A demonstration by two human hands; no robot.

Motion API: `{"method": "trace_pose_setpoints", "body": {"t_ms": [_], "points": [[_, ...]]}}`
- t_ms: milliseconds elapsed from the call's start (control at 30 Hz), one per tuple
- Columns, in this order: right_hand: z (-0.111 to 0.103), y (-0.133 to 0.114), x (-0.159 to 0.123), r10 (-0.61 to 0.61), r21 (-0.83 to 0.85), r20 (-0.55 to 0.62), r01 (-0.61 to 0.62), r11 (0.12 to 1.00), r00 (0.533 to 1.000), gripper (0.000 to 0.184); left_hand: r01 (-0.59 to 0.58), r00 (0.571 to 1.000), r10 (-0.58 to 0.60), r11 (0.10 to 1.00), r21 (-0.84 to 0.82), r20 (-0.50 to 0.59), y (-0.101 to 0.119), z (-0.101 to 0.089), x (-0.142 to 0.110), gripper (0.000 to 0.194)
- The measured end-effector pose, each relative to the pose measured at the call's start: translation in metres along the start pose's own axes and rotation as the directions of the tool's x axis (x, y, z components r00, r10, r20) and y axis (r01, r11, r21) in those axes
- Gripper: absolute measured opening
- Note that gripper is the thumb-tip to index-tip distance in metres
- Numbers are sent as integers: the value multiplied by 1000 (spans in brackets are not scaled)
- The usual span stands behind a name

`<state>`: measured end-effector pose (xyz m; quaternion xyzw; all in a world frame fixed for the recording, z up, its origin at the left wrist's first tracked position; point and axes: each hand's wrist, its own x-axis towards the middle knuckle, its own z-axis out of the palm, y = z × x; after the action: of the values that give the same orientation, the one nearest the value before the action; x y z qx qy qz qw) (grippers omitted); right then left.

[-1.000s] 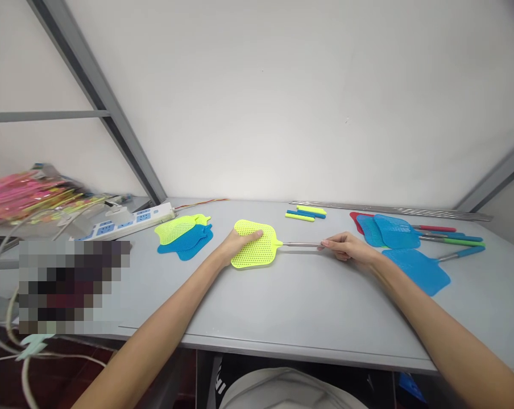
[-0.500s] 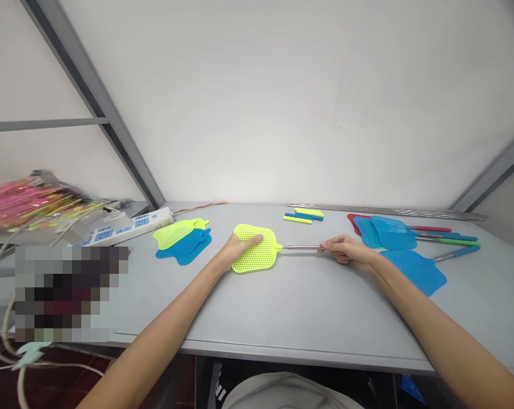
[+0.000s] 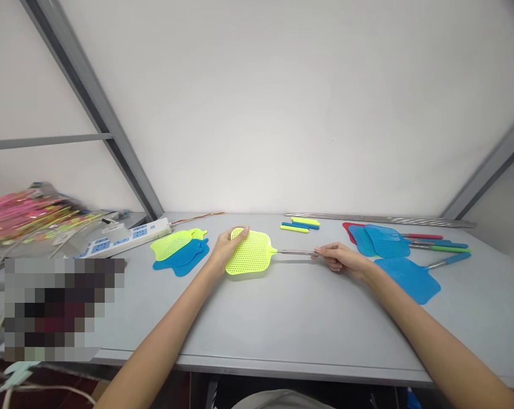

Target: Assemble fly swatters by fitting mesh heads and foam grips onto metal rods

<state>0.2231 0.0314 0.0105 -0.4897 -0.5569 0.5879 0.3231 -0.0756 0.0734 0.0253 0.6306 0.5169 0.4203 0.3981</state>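
A yellow-green plastic mesh fly swatter head (image 3: pixel 252 253) lies flat on the grey table (image 3: pixel 282 324), with a thin metal handle (image 3: pixel 295 252) pushed into its neck. My left hand (image 3: pixel 227 247) grips the upper left corner of the head, fingers over its top edge. My right hand (image 3: pixel 338 257) pinches the far end of the metal handle between fingers and thumb. The swatter stays low on the tabletop, and my left hand hides part of the mesh.
A yellow and blue stack of swatter heads (image 3: pixel 178 253) lies to the left, beside a white power strip (image 3: pixel 127 241). Blue swatters (image 3: pixel 404 278) and a red one (image 3: pixel 348 230) lie right. Coloured grips (image 3: pixel 299 225) and metal rods (image 3: pixel 380 220) line the back. A pixelated patch covers the lower left.
My left hand has shifted from lying across the mesh to holding its upper left corner. The view has tilted, so the table sits lower in the frame.
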Motion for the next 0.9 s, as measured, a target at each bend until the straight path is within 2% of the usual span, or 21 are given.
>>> {"method": "trace_pose_setpoints", "body": {"t_ms": [100,167,233,300,433,533,600,700,800,900], "points": [[2,0,1,4,-14,15,-4,1000,1000,41,-105,976,136,978,178,-173,1,-8,3,57],[3,0,1,5,-28,24,-4,1000,1000,41,-183,948,248,937,297,-198,3,-8,2,55],[3,0,1,3,-42,30,-2,999,1000,41,-278,931,346,878,389,-116,3,-1,-2,45],[3,1,2,-3,-54,32,4,999,999,40,-377,913,406,811,447,33,3,10,-8,33],[6,1,1,-20,-70,58,24,997,998,38,-528,849,428,703,476,310,1,39,-23,27],[10,-1,0,-25,-77,96,32,997,995,38,-591,801,409,657,468,438,1,50,-31,19],[12,-2,-1,-28,-70,103,35,997,994,39,-607,785,393,642,469,479,3,52,-33,19],[13,-1,1,-30,-39,68,33,999,997,41,-603,785,370,640,475,497,4,49,-32,21],[11,6,6,-32,-7,-28,32,999,999,43,-583,796,340,655,481,501,4,45,-30,21],[9,15,17,-50,10,-159,53,999,986,37,-560,805,304,672,484,509,5,43,-30,23]]}}
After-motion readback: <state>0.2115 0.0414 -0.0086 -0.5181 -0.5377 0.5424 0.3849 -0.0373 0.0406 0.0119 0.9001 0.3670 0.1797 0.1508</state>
